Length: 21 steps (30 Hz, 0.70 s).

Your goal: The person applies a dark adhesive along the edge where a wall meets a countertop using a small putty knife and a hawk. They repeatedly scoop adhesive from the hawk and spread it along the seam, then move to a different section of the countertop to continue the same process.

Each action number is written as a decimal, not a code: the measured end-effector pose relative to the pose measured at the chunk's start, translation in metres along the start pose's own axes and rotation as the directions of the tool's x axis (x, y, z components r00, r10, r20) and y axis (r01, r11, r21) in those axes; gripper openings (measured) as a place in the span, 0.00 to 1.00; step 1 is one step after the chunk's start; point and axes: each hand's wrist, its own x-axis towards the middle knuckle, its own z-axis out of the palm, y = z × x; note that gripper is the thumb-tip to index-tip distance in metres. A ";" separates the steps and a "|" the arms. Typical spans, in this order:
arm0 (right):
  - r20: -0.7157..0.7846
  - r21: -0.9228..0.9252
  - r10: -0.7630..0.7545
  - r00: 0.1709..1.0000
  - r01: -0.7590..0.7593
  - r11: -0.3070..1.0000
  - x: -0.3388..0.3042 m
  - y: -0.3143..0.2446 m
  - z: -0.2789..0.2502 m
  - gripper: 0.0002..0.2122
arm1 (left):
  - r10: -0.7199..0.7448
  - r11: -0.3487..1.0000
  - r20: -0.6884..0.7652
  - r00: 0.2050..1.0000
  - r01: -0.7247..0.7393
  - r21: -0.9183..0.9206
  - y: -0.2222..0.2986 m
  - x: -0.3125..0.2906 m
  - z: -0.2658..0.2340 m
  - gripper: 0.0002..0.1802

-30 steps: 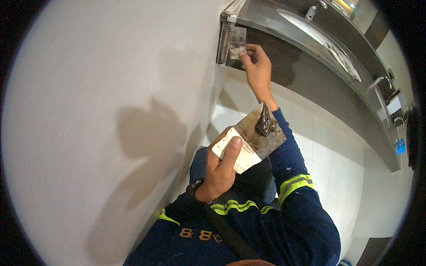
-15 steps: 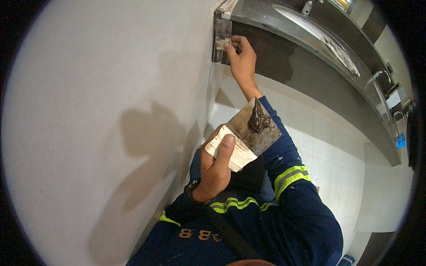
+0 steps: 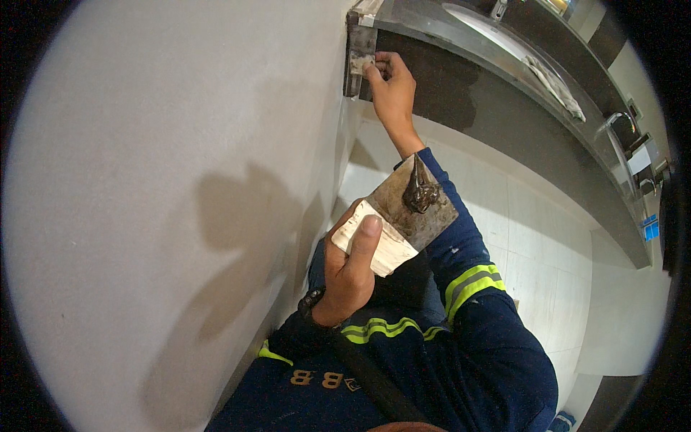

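My left hand (image 3: 350,270) is wrapped round the pale cream grip of a wide putty knife (image 3: 403,209), thumb lying on top. A glossy dark lump of paste (image 3: 420,193) sits on its flat, smeared blade. Further off, my right hand (image 3: 392,86) pinches a small putty knife (image 3: 362,63) with a pale, stained grip end. Its dark blade lies against the end of the dark counter front (image 3: 432,79), right beside the wall. The fingertips partly hide how it is gripped.
The pale wall (image 3: 180,144) runs along my left side. Above the counter front, the grey countertop (image 3: 425,32) carries a white basin (image 3: 489,36), faucets (image 3: 620,121) and a crumpled cloth (image 3: 554,88). Pale floor tiles (image 3: 533,281) lie below.
My right hand and its putty knife sit slightly higher in the picture, along the counter end. The left hand with the wide putty knife has barely moved.
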 end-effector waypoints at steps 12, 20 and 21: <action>0.069 -0.074 0.042 0.997 -0.036 0.997 -0.016 -0.001 -0.022 0.12 | 0.018 1.000 -0.017 1.000 -0.018 0.003 0.002 0.000 0.003 0.23; 0.134 -0.160 -0.208 0.969 0.228 0.960 -0.009 -0.036 -0.077 0.12 | 0.034 0.999 0.008 0.999 -0.034 -0.009 0.002 -0.001 0.002 0.18; 0.154 -0.198 -0.224 0.962 0.252 0.947 -0.003 -0.050 -0.081 0.12 | 0.031 1.000 0.012 0.999 -0.030 -0.005 0.003 -0.001 0.002 0.18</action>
